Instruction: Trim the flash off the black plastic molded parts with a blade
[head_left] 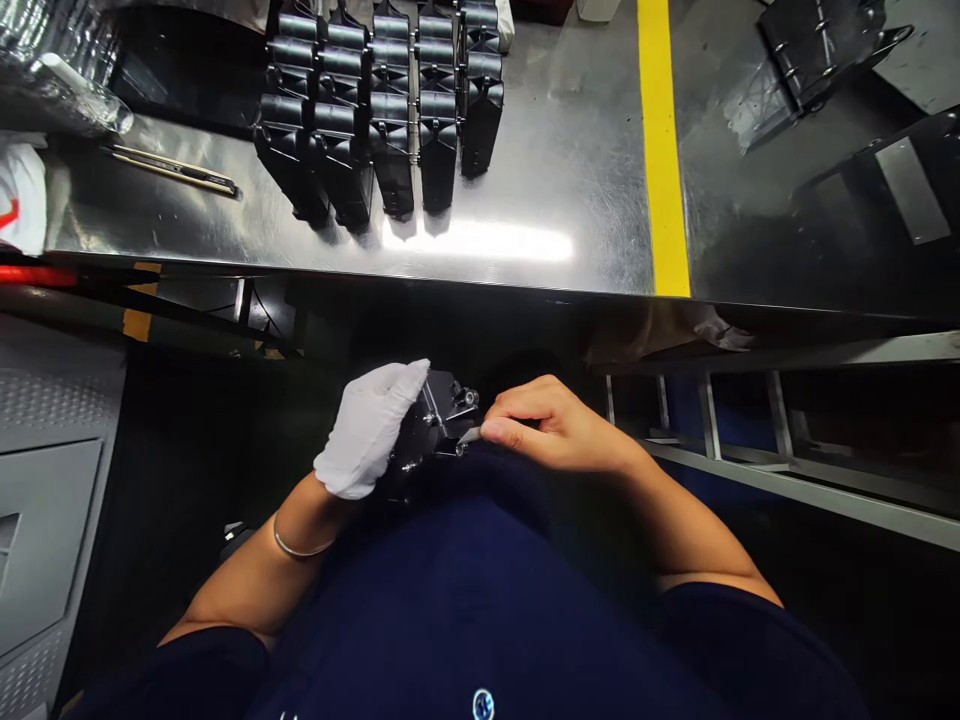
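Note:
My left hand (373, 428), in a white glove, is closed around a black molded plastic part (435, 415) in front of my body, below the table's edge. Ribs and small round bosses show on the part's right side. My bare right hand (551, 425) pinches a small pale blade (470, 436) between thumb and fingers. The blade's pointed end meets the part's right edge near a lower boss; whether it touches is hard to tell. Glove and fingers hide much of the part's left side.
Rows of similar black parts (394, 110) stand on the metal table (555, 190). A thin gold-coloured cutter or pen (176, 170) lies left of them. Yellow tape (664, 150) crosses the table. More black parts (814, 45) are at the far right. A metal frame (787, 480) stands at lower right.

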